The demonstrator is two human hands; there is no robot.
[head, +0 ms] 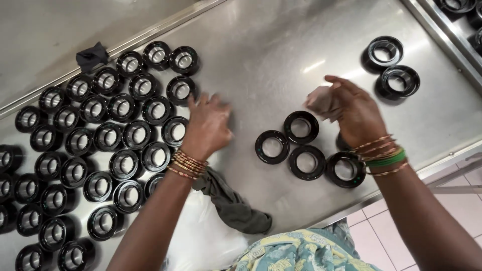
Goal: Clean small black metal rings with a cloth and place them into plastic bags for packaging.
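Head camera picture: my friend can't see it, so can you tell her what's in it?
Two hands work over a shiny metal table covered with black rings. The left hand reaches beside a big packed group of rings, while the right hand holds a small cloth above four flat rings. A dark rag lies near the table's edge.

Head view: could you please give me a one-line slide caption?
Left hand beside packed black rings on a steel table; right hand holds a rag above four loose rings.
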